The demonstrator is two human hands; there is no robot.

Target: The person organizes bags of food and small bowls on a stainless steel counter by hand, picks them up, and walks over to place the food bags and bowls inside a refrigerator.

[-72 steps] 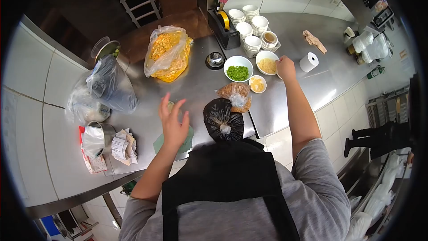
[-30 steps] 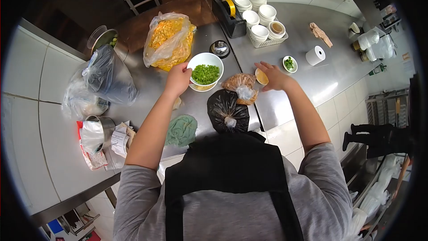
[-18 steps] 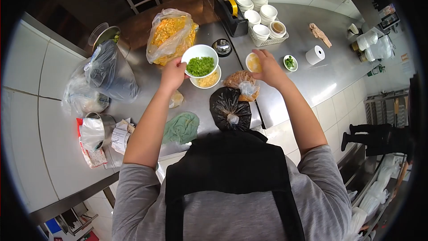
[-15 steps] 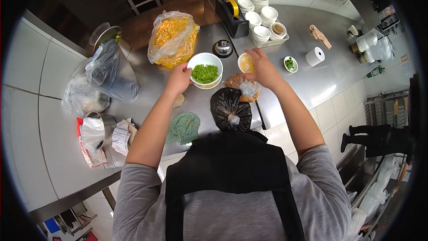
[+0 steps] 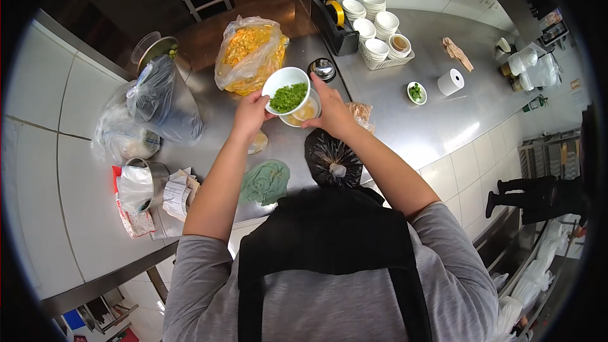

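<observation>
- Left hand [image 5: 251,114] – thumb and fingers pinching the rim of our greens bowl [image 5: 286,91], white, chopped greens inside, tilted above the worktop [image 5: 415,133].
- Right hand [image 5: 328,109] – thumb and fingers spread around the side of our small bowl [image 5: 306,110], pale yellow pieces in it, just beside and partly behind the greens bowl.
- We see a lower bowl [image 5: 292,122] under those two, mostly hidden; can't tell if they touch it.
- Beyond our hands: bell [image 5: 322,69] near the right fingers, clear bag [image 5: 251,56] of orange-yellow food to its left.
- Nearer us: black bag [image 5: 333,159] below the right forearm, brown-food bag [image 5: 361,115] partly hidden behind that arm, green cloth [image 5: 266,182] to the left of the black bag.
- On our right: small dish [image 5: 417,93] with green pieces, upright paper roll [image 5: 451,82] just beside it, beige crumpled item [image 5: 457,54] farther back.
- Farther back: stacked white cups [image 5: 386,24], some in a basket [image 5: 390,62], tape dispenser [image 5: 335,25] at their left.
- Far right, we see a dark-clothed person [image 5: 538,197].
</observation>
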